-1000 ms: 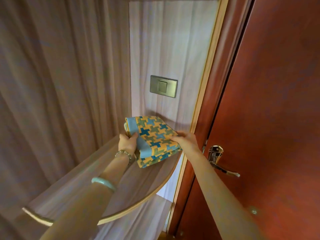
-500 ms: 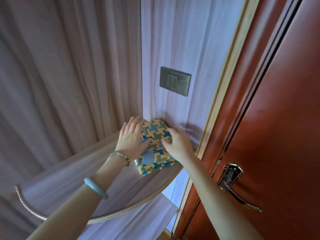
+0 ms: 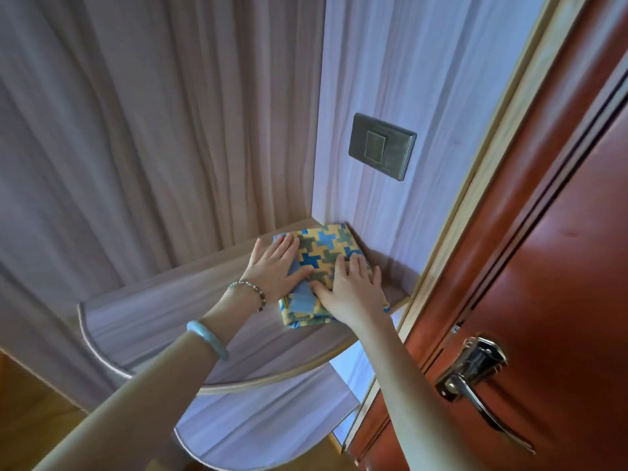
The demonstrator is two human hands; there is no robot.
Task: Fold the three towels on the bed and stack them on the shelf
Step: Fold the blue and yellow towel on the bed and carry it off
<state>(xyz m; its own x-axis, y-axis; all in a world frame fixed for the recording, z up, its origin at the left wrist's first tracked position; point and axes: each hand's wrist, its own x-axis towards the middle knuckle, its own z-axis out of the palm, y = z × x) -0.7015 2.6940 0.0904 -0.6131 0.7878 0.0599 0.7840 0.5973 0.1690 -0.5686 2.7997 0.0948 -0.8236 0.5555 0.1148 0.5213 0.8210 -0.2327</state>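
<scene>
A folded towel [image 3: 328,251], yellow with a blue and green cross pattern, lies flat on the rounded corner shelf [image 3: 163,311], pushed into the corner by the wall. My left hand [image 3: 277,268] rests palm down on the towel's left part, fingers spread. My right hand [image 3: 350,288] lies flat on its front right part, fingers apart. Neither hand grips the cloth. No other towel shows in this view.
A second rounded shelf [image 3: 258,433] sits lower down. A grey wall switch [image 3: 382,146] is above the towel. A red-brown door [image 3: 543,266] with a metal lever handle [image 3: 475,379] stands close on the right. Wooden floor shows bottom left.
The towel went from held above the shelf to lying on it in the corner. Both hands let go of their grip and now press flat on top.
</scene>
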